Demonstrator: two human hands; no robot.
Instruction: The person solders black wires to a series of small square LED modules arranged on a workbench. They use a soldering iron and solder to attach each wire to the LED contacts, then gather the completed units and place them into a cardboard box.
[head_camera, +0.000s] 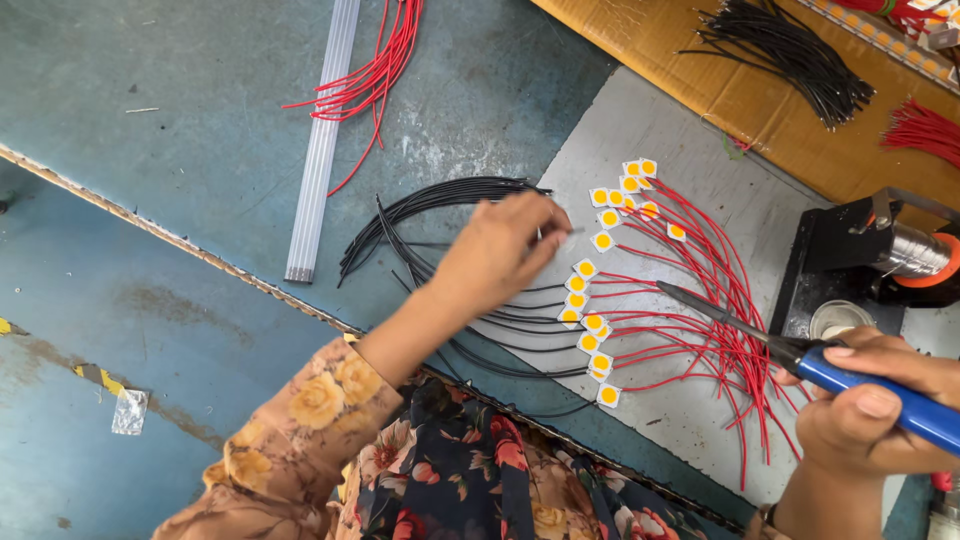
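Small white square chips with round yellow centres (586, 268) trail thin red wires (720, 300) on one side and black wires (440, 200) on the other. The soldering iron's plastic handle (900, 400) is blue. The worn table (200, 120) is teal; the sleeve (300, 420) is tan with yellow flowers.

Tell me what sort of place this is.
Probably a small electronics assembly bench. The right hand holds a soldering iron, a row of small square LED chips lies wired with red wires, and a solder spool stands nearby.

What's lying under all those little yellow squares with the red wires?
The yellow squares and red wires lie on a grey sheet over the blue-green table. The table beneath the sheet is hidden.
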